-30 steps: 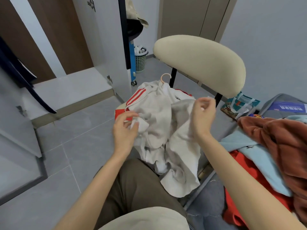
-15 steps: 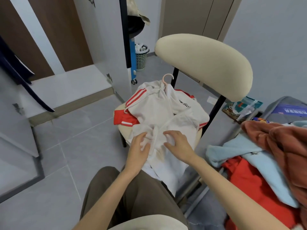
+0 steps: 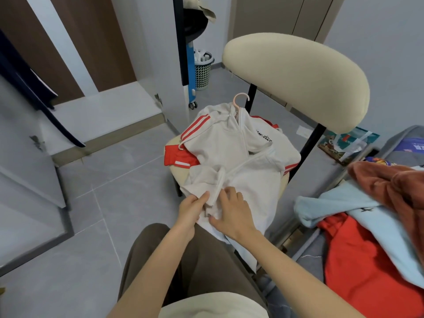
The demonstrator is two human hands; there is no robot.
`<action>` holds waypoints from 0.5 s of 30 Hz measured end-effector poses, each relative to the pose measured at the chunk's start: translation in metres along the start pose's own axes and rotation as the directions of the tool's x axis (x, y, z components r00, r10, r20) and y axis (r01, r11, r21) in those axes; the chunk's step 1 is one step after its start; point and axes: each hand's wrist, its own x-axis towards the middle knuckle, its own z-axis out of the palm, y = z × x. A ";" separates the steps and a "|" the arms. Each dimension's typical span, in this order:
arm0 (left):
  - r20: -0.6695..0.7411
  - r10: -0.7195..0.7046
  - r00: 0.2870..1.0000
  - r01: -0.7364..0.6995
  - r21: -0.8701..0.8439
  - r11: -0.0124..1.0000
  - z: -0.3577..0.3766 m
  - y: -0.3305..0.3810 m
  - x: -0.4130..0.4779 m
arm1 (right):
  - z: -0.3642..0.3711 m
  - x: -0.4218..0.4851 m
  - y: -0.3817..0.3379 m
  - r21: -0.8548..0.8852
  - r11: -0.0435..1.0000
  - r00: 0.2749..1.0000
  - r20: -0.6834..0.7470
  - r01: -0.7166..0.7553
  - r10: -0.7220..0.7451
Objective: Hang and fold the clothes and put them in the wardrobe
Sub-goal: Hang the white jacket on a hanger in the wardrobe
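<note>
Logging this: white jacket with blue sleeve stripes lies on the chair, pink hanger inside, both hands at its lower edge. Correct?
No: the head view shows red stripes, not blue. Otherwise right: the white jacket lies on the chair, pink hanger inside, left hand and right hand at its lower edge.

A cream chair [image 3: 296,79] seat carries a white jacket [image 3: 229,148] on a pink hanger [image 3: 241,99]

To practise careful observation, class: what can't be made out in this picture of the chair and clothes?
Head view:
Hanger: only the pink hook shows; the white jacket covers the rest.
Black lettering: too small, creased.
Left hand fingers: hidden under fabric.
Red garment: cut by the bottom edge.
</note>
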 end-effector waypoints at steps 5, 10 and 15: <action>0.058 0.030 0.998 -0.015 -0.234 0.972 -0.004 0.007 0.005 | -0.023 -0.002 0.019 0.035 0.994 0.988 -0.120 0.100 -0.095; 0.234 0.032 0.972 0.067 -0.405 0.912 0.000 0.009 0.001 | -0.036 -0.024 0.050 0.406 0.904 0.951 -0.202 -0.134 0.232; 0.284 0.004 0.959 0.128 -0.443 0.887 0.013 0.001 -0.009 | -0.045 -0.039 0.052 0.868 0.349 0.888 0.194 -0.354 0.417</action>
